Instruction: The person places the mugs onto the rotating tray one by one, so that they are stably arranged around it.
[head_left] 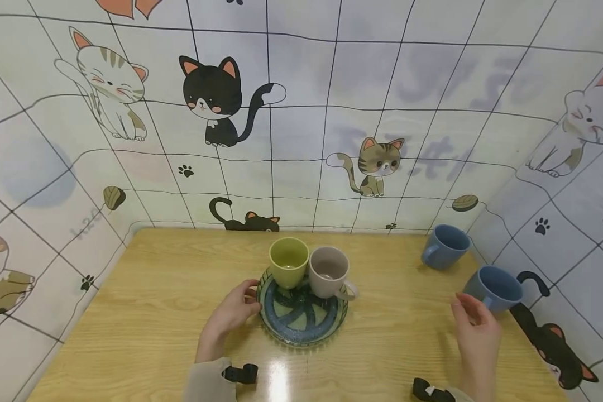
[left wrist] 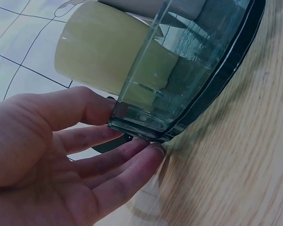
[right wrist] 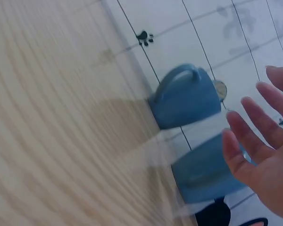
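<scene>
My left hand (head_left: 229,311) grips the left edge of a round blue-green glass dish (head_left: 301,337). In the left wrist view, the thumb lies at its upper rim and the fingers (left wrist: 127,181) reach under the edge. A yellow-green mug (head_left: 287,273) and a pinkish-grey mug (head_left: 325,283) stand upright side by side on the dish's far half. At the right, my right hand (head_left: 479,329) hovers beside the nearer blue mug (head_left: 502,289), fingers loosely spread and holding nothing. That mug's handle is partly covered by the hand in the right wrist view.
Another blue mug (head_left: 443,254) stands farther back near the table's right corner, handle toward the left. Fabric walls (head_left: 301,128) printed with cats and grid lines enclose the wooden table (head_left: 392,329) at the back and both sides.
</scene>
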Demonstrator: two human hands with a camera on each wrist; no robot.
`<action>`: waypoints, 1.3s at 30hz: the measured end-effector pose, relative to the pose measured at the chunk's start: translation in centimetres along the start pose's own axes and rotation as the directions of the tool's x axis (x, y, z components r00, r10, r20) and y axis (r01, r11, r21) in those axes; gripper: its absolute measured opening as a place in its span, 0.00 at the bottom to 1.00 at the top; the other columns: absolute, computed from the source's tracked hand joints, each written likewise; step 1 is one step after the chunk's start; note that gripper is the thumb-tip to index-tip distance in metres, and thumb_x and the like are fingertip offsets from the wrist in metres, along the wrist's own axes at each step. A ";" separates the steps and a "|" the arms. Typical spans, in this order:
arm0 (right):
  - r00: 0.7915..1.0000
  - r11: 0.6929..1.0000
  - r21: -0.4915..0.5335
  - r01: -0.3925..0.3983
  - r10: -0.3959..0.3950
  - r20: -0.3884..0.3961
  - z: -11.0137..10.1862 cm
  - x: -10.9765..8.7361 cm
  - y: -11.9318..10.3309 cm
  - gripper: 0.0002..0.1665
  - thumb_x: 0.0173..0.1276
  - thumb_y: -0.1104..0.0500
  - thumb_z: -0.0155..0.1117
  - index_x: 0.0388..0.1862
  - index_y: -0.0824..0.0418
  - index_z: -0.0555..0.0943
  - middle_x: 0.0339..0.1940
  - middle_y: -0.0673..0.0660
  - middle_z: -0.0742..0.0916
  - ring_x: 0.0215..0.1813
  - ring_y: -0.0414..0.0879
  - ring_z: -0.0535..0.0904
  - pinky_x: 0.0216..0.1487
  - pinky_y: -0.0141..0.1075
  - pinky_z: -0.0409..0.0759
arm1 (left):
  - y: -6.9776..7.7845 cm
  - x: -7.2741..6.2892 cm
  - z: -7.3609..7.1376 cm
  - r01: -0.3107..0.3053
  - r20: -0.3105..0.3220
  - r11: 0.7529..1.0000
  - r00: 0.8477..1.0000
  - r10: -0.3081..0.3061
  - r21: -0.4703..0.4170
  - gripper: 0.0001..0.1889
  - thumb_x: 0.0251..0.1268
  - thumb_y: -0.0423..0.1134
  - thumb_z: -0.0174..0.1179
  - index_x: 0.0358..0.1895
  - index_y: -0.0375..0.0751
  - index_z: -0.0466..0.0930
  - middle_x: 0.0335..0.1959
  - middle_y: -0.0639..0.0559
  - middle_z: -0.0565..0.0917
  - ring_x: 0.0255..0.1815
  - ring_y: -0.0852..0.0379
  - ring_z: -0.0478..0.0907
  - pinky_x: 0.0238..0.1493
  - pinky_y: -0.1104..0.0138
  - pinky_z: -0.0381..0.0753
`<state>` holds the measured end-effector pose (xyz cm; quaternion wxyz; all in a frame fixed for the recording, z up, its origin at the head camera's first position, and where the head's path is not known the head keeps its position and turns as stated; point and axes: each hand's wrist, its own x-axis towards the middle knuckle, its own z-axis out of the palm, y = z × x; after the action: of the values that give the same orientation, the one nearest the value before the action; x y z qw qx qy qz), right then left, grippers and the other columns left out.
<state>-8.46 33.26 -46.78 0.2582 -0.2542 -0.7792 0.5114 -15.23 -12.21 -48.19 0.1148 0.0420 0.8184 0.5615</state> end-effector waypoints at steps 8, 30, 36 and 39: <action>0.990 0.996 0.009 -0.086 0.086 -0.111 -2.1 0.4 1.8 0.19 0.62 0.55 0.72 0.51 0.60 0.82 0.37 0.42 0.78 0.39 0.32 0.71 0.31 0.20 0.68 | -0.1 -0.1 0.0 -0.013 0.018 1.000 1.000 0.013 -0.013 0.30 0.57 0.24 0.61 0.66 0.27 0.66 0.50 0.35 0.76 0.48 0.45 0.77 0.41 0.57 0.80; 0.973 0.979 -0.007 -0.203 0.201 -0.112 -3.7 3.7 4.5 0.18 0.62 0.50 0.72 0.44 0.52 0.73 0.33 0.37 0.75 0.31 0.25 0.71 0.27 0.17 0.71 | -0.1 0.0 0.2 -0.015 0.036 1.000 0.999 0.016 -0.025 0.32 0.56 0.23 0.64 0.67 0.27 0.65 0.50 0.35 0.75 0.48 0.45 0.76 0.42 0.57 0.79; 0.983 0.981 -0.074 -0.179 0.174 -0.064 -3.5 4.0 4.2 0.22 0.66 0.49 0.67 0.49 0.63 0.74 0.31 0.35 0.75 0.29 0.26 0.72 0.27 0.20 0.72 | -0.4 0.1 0.1 -0.005 0.027 0.999 1.000 0.006 -0.031 0.34 0.55 0.23 0.65 0.67 0.28 0.65 0.51 0.36 0.75 0.49 0.44 0.76 0.45 0.55 0.79; 0.984 0.980 -0.102 -0.173 0.167 -0.063 -3.4 4.0 4.2 0.24 0.67 0.48 0.67 0.50 0.66 0.76 0.30 0.35 0.76 0.30 0.28 0.72 0.27 0.20 0.72 | -0.4 0.1 -0.2 0.010 0.031 1.000 0.999 -0.010 -0.020 0.35 0.55 0.25 0.67 0.68 0.29 0.65 0.52 0.37 0.76 0.50 0.45 0.76 0.46 0.55 0.79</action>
<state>-8.63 39.65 -48.89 0.2204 -0.3472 -0.7737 0.4820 -15.36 -12.49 -48.56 0.1306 0.0453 0.8111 0.5683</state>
